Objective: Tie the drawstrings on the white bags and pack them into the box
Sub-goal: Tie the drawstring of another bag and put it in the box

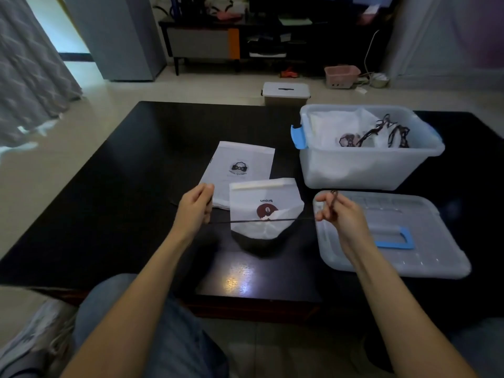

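- Head view, looking down past a seated person's knees in blue jeans (152, 331) to a low black table (114, 208).
- The left hand (195, 207) is raised above the table with fingers curled, pinching one end of a dark drawstring (261, 221).
- The right hand (339, 211) is raised at the same height, fingers curled, pinching the other end of the drawstring, whose tip pokes up above the fingers.
- The drawstring runs taut in a straight line between the two hands, across a white bag (266, 211) printed with a brown round face; the bag's near end is gathered at the cord and lifted off the table.
- Just beyond it, a second white bag (240, 167) with a bow-tie logo lies flat on the table, partly overlapped by the first.
- Under the right hand, a clear lid (390, 233) with a blue handle lies flat on the table.
- Farther back on the right stands the clear box (368, 167) with blue latches, holding white bags with dark cords.
- On the floor beyond the table sit a small lidded bin (286, 92) and a pink basket (342, 76).
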{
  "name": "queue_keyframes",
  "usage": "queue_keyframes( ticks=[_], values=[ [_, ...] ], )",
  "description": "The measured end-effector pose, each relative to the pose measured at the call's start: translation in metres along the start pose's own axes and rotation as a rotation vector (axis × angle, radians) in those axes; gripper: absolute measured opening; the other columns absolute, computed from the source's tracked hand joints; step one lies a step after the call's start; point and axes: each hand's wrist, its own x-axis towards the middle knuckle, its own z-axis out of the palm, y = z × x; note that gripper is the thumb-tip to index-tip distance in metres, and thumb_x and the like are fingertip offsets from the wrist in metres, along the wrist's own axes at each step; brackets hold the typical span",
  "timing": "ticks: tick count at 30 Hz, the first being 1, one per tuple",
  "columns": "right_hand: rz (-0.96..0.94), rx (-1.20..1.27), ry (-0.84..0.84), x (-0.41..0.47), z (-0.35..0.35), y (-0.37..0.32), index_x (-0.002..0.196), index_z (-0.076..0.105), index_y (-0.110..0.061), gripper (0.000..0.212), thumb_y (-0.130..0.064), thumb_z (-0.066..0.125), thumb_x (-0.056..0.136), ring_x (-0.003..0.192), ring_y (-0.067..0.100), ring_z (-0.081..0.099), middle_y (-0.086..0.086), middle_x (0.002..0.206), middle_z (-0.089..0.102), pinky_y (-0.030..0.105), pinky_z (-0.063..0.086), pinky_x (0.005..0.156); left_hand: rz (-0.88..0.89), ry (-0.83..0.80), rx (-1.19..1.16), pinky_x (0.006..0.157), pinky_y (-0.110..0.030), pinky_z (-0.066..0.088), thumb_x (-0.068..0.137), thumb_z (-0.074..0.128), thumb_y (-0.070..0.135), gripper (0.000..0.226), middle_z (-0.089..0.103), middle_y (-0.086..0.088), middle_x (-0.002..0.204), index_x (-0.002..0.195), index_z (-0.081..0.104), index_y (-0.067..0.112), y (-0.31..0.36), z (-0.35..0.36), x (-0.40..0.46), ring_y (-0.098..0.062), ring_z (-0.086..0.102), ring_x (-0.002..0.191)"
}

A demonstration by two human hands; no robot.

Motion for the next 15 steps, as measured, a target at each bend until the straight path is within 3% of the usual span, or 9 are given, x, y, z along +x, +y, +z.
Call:
queue_keyframes(
  ticks=[2, 4, 7, 9, 12, 14, 15],
  values=[
    [-0.022, -0.158, -0.072, -0.004, -0.005, 0.0, 0.082, 0.064, -0.01, 0.028, -0.003, 0.042, 0.097, 0.052, 0.008, 0.06, -0.001, 0.053, 0.057, 0.015, 0.049, 0.06, -0.05, -0.077, 0.027, 0.042, -0.019, 0.031, 0.096, 0.05, 0.026, 0.025, 0.038, -0.002, 0.059, 0.079, 0.047, 0.008, -0.003, 0.002, -0.004, -0.01, 0.034, 0.048],
    [-0.02, -0.33, -0.19, -0.008, -0.013, -0.004, 0.084, 0.067, -0.012, 0.03, 0.008, 0.045, 0.089, 0.066, 0.004, 0.063, 0.003, 0.07, 0.066, 0.013, 0.047, 0.067, -0.057, -0.128, 0.107, 0.046, -0.02, 0.044, 0.091, 0.058, 0.025, 0.024, 0.049, -0.005, 0.066, 0.093, 0.05, 0.003, -0.006, 0.006, -0.009, -0.011, 0.046, 0.05],
    [0.003, -0.665, -0.35, -0.014, -0.024, -0.011, 0.071, 0.07, -0.019, 0.047, 0.016, 0.04, 0.077, 0.09, -0.001, 0.058, -0.009, 0.097, 0.066, 0.009, 0.041, 0.079, -0.042, -0.147, 0.151, 0.06, -0.019, 0.054, 0.087, 0.066, 0.017, 0.026, 0.061, -0.014, 0.083, 0.104, 0.051, 0.005, -0.007, 0.013, -0.013, -0.01, 0.06, 0.06],
    [-0.027, -0.771, -0.377, -0.019, -0.025, -0.013, 0.064, 0.071, -0.023, 0.05, 0.015, 0.039, 0.075, 0.099, 0.003, 0.056, -0.011, 0.102, 0.064, 0.009, 0.037, 0.086, -0.02, -0.159, 0.139, 0.062, -0.019, 0.054, 0.085, 0.067, 0.012, 0.025, 0.062, -0.019, 0.086, 0.105, 0.052, 0.007, -0.009, 0.016, -0.015, -0.013, 0.063, 0.063],
    [-0.129, -0.827, -0.318, -0.027, -0.015, -0.008, 0.076, 0.073, -0.022, 0.033, -0.002, 0.048, 0.088, 0.094, 0.011, 0.06, -0.005, 0.095, 0.069, 0.02, 0.044, 0.086, -0.002, -0.139, 0.22, 0.068, -0.027, 0.057, 0.085, 0.068, 0.013, 0.028, 0.064, -0.023, 0.086, 0.107, 0.05, 0.017, -0.016, 0.016, -0.016, -0.019, 0.066, 0.068],
    [-0.247, -1.023, -0.334, -0.032, -0.006, 0.004, 0.086, 0.072, -0.021, 0.015, -0.027, 0.059, 0.09, 0.092, 0.015, 0.059, -0.005, 0.093, 0.07, 0.031, 0.044, 0.082, 0.023, -0.144, 0.398, 0.082, -0.036, 0.055, 0.083, 0.069, 0.021, 0.034, 0.064, -0.013, 0.091, 0.111, 0.05, 0.026, -0.022, 0.013, -0.015, -0.02, 0.065, 0.08],
    [-0.301, -1.16, -0.348, -0.034, -0.001, 0.012, 0.09, 0.07, -0.022, 0.016, -0.035, 0.061, 0.088, 0.093, 0.017, 0.057, -0.006, 0.095, 0.068, 0.032, 0.042, 0.082, 0.042, -0.143, 0.517, 0.089, -0.035, 0.052, 0.081, 0.07, 0.026, 0.038, 0.061, -0.007, 0.103, 0.114, 0.05, 0.029, -0.025, 0.011, -0.015, -0.018, 0.061, 0.092]
  ],
)
